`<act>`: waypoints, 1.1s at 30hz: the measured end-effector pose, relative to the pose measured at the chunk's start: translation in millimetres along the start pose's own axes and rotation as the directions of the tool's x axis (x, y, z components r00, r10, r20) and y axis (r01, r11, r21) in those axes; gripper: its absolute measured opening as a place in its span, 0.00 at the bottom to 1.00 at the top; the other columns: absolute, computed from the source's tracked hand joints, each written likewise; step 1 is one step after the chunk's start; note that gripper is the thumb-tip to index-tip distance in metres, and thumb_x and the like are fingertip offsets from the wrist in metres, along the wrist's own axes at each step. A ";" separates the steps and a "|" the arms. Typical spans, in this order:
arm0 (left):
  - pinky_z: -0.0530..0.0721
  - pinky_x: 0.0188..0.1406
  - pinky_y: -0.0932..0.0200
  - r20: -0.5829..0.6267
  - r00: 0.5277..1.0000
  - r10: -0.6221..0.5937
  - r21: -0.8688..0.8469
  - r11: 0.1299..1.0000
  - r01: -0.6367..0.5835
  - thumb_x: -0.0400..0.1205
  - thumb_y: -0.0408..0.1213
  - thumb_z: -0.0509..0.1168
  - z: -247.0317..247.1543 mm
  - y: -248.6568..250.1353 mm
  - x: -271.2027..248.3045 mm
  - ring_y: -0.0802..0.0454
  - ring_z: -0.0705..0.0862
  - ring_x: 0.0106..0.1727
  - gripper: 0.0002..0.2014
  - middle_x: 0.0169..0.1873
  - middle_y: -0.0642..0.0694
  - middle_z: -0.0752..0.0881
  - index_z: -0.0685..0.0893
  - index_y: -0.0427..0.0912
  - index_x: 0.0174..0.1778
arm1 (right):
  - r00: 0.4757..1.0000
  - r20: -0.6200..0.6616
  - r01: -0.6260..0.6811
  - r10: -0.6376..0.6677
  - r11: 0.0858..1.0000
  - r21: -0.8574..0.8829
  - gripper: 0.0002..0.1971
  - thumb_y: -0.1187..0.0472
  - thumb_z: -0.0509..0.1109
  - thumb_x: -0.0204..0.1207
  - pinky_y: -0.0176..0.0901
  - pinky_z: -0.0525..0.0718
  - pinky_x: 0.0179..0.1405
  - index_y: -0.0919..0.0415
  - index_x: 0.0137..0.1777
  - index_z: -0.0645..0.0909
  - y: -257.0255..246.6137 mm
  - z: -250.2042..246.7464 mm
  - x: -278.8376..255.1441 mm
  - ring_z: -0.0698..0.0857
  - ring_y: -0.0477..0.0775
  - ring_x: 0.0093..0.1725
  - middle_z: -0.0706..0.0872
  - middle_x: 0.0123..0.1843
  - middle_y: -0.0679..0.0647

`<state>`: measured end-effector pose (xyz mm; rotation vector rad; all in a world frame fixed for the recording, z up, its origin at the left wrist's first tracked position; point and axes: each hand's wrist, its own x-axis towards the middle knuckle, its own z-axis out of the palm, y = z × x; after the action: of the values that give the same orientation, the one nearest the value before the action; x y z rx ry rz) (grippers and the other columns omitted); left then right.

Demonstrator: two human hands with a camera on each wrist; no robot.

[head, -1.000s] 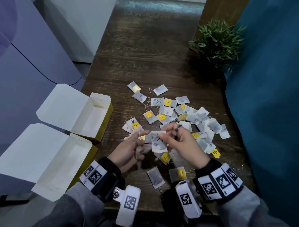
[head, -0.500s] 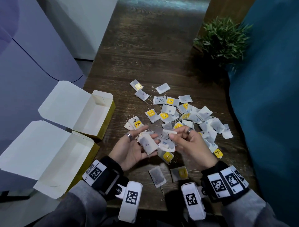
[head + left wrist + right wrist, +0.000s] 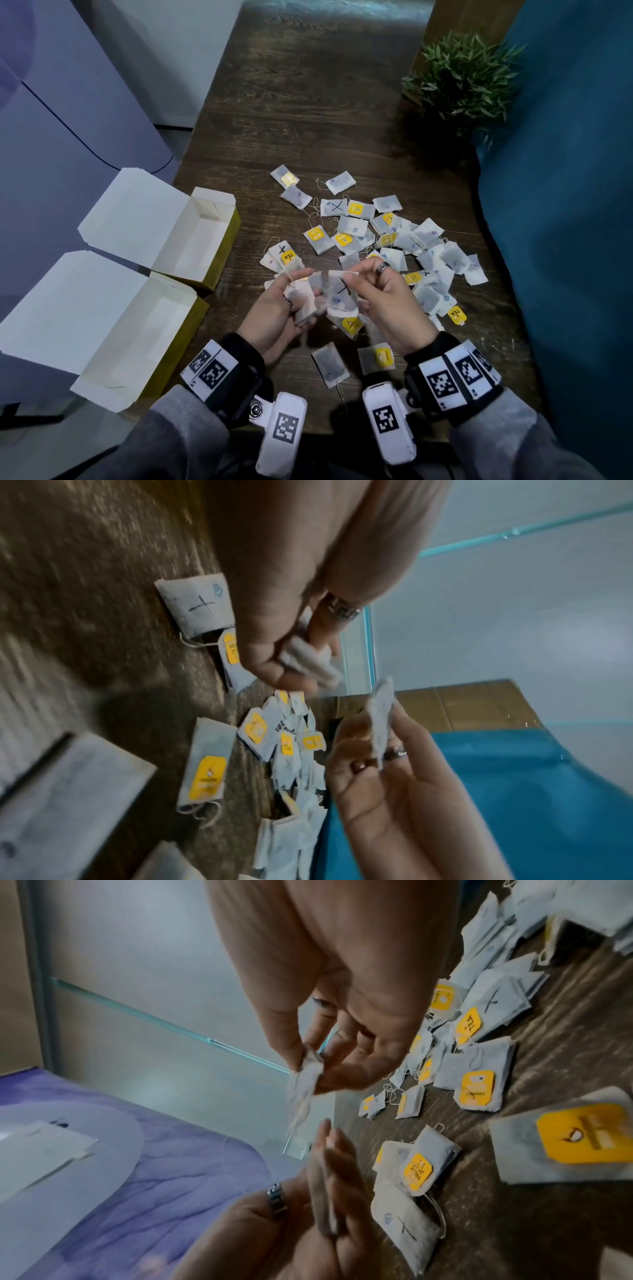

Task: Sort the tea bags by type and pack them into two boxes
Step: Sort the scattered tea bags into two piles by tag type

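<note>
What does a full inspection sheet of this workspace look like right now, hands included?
Surface: dark wooden table, bare at its far end.
Job's things: loose tea bags scattered mid-table, some with yellow tags, some marked with an X; two open boxes at the left edge, no bags visible inside.
Clutter: nothing seen.
Hands: left hand holds a small stack of tea bags; right hand pinches an X-marked tea bag by its top edge, close to the left hand's stack.
Cables: nothing seen; only the bags' strings.
Surroundings: green plant at the far right, teal panel on the right, pale cabinet on the left.
</note>
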<state>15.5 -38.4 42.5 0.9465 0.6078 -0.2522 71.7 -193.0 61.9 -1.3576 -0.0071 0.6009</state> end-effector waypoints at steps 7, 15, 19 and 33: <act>0.76 0.39 0.54 -0.179 0.983 0.043 0.300 0.954 0.012 0.86 0.36 0.54 -31.7 -10.0 -0.4 0.47 0.80 0.39 0.13 0.38 0.41 0.84 0.85 0.44 0.52 | 0.980 -0.038 -0.188 0.193 0.976 0.107 0.14 0.73 0.53 0.80 0.37 0.76 0.24 0.59 0.38 0.73 10.8 -19.5 5.4 0.74 0.48 0.27 0.74 0.32 0.55; 0.78 0.46 0.64 0.101 0.992 0.080 0.965 0.236 -0.117 0.73 0.50 0.71 -38.5 -33.9 1.0 0.56 0.82 0.47 0.10 0.42 0.55 0.85 0.84 0.50 0.46 | 0.995 -0.009 -0.048 0.096 0.414 -0.909 0.09 0.51 0.70 0.76 0.36 0.73 0.50 0.53 0.42 0.73 60.2 -43.5 18.0 0.80 0.46 0.52 0.79 0.57 0.49; 0.75 0.49 0.59 0.182 0.983 -0.009 0.973 -0.142 -0.182 0.71 0.54 0.70 -24.0 -55.0 8.3 0.52 0.80 0.58 0.17 0.54 0.52 0.82 0.79 0.55 0.53 | 0.992 -0.049 -0.082 0.119 0.297 -0.951 0.13 0.52 0.75 0.70 0.42 0.74 0.48 0.55 0.46 0.74 68.2 -37.2 19.3 0.78 0.49 0.48 0.75 0.57 0.49; 0.80 0.34 0.63 -0.015 0.984 0.176 0.615 0.778 -0.130 0.72 0.28 0.74 -9.1 -33.7 36.1 0.56 0.83 0.33 0.11 0.30 0.51 0.86 0.80 0.44 0.45 | 0.388 0.267 0.528 -0.882 -0.025 -0.849 0.07 0.68 0.71 0.72 0.47 0.81 0.24 0.56 0.40 0.77 -17.9 -56.8 -7.0 0.82 0.56 0.32 0.77 0.47 0.50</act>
<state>25.9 -48.2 -5.7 1.6398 0.5139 -0.2755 92.4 -249.0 67.2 -2.1487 -0.8488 -0.8185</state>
